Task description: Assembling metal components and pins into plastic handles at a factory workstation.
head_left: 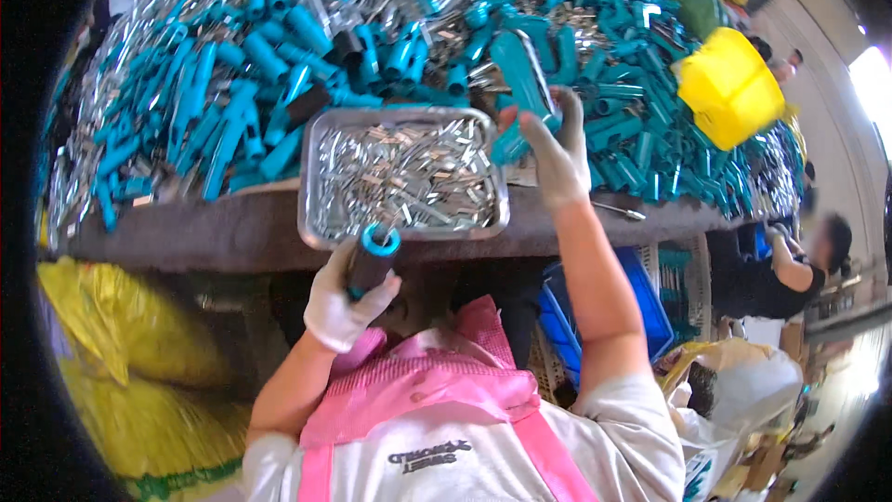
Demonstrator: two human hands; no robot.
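Note:
My left hand [346, 302], in a pale glove, is wrapped round a black cylindrical handle [369, 271] with a teal ring at its upper end. It is just below the near edge of a metal tray [306, 214] filled with small shiny metal pieces [400, 172]. Beyond the tray's right side, my gloved right hand [565, 153] is closed on a long teal plastic part [520, 70] with a shiny strip along it. That part is raised in front of a heap of loose teal plastic parts [246, 125].
The heap, mixed with metal pieces, covers most of the bench [204, 231]. A yellow basket [730, 88] leans on its right side. A thin metal tool [621, 211] lies at the front edge. Beneath are a blue crate [641, 302] and yellow sacks [139, 335]. People work at right.

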